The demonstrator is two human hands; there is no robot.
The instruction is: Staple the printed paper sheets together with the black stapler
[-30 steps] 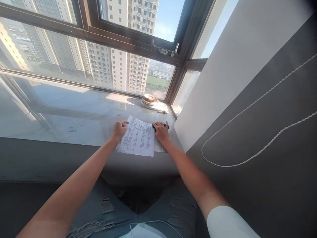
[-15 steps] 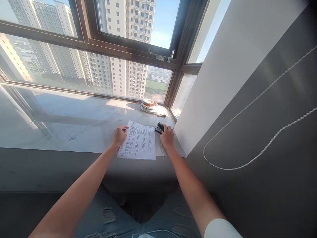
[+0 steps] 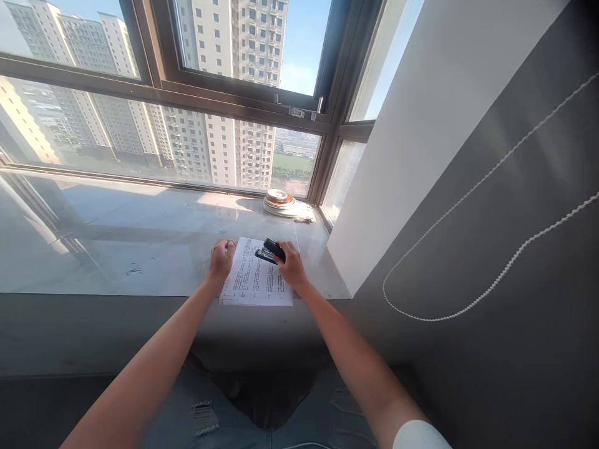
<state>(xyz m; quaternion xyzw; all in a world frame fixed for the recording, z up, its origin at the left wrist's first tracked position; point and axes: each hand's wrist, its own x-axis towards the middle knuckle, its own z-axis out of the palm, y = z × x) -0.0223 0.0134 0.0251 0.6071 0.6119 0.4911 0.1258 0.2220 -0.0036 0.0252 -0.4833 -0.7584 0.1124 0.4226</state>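
Observation:
My right hand (image 3: 292, 265) grips a black stapler (image 3: 274, 248) by its back end. The stapler is over the upper right part of the printed sheets (image 3: 250, 274), with its jaws apart and pointing left. The sheets lie on the windowsill, and their lower edge reaches the sill's front edge. Just left of the sheets, my left hand (image 3: 221, 260) is closed with its fingers curled. What is in those fingers, if anything, is too small to make out.
A round stack of coiled tape or cable (image 3: 279, 202) stands in the far corner of the sill (image 3: 116, 249), by the window frame. To the right are a white wall edge and a hanging bead chain (image 3: 433, 319). Tall buildings show through the glass.
My right hand has lifted the stapler from the sill and carried it left over the sheets. My left hand has drawn slightly left, off the paper's upper edge.

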